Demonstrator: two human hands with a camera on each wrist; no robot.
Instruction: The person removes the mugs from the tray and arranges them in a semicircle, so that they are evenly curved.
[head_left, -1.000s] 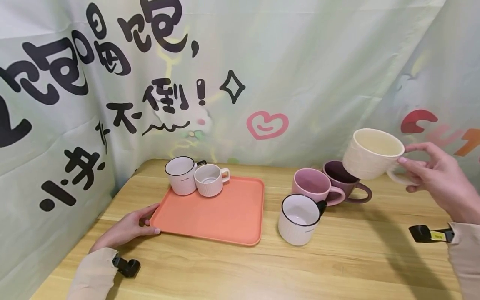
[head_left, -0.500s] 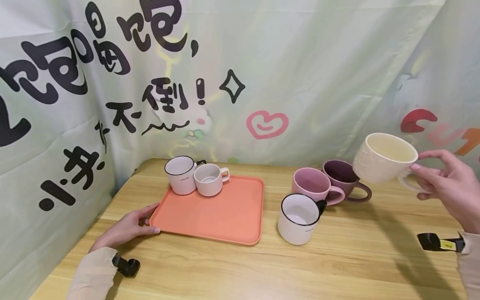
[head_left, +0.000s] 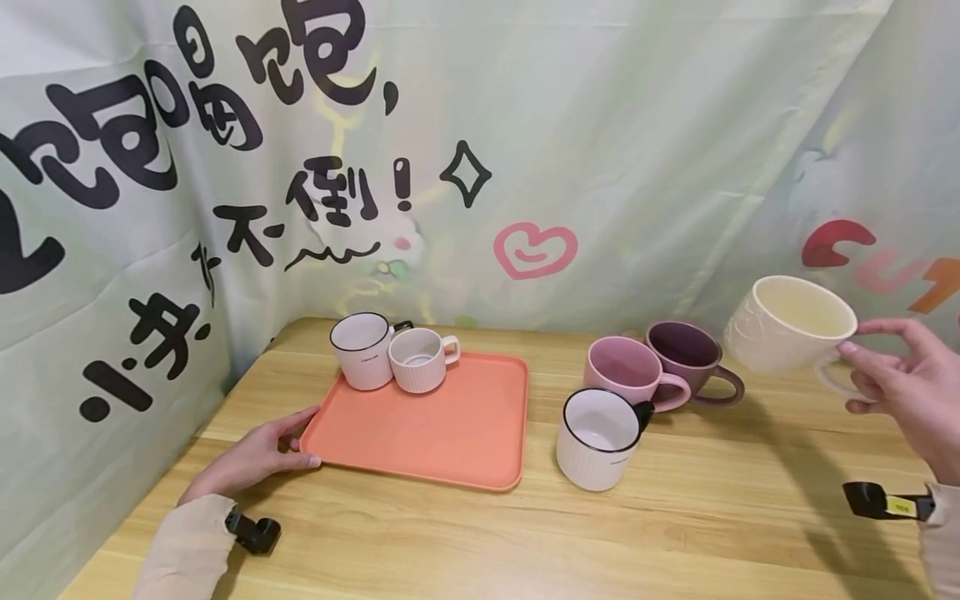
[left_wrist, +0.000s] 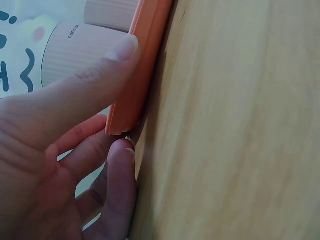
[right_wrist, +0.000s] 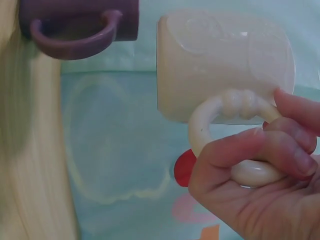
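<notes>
In the right part of the head view, my right hand (head_left: pixel 911 383) holds a cream mug (head_left: pixel 787 325) by its handle, up off the table. The right wrist view shows fingers curled through the looped handle (right_wrist: pixel 202 122) and raised patterns on the mug's wall. My left hand (head_left: pixel 258 457) grips the near left corner of an orange tray (head_left: pixel 435 437), thumb over the rim (left_wrist: pixel 145 55) and other fingers at its outer side. A white mug with a black rim (head_left: pixel 362 354) and a smaller ribbed white cup (head_left: pixel 417 362) stand side by side at the tray's back left.
Right of the tray, a ribbed white mug with a black rim and handle (head_left: pixel 596 442) stands before a pink mug (head_left: pixel 622 367). A dark purple mug (head_left: pixel 682 354) is close behind the pink one. A printed cloth (head_left: pixel 637 167) hangs behind the wooden table (head_left: pixel 480 542).
My right hand has carried the cream mug to the right and slightly lower, away from over the purple mug. The left hand and the tray have stayed put.
</notes>
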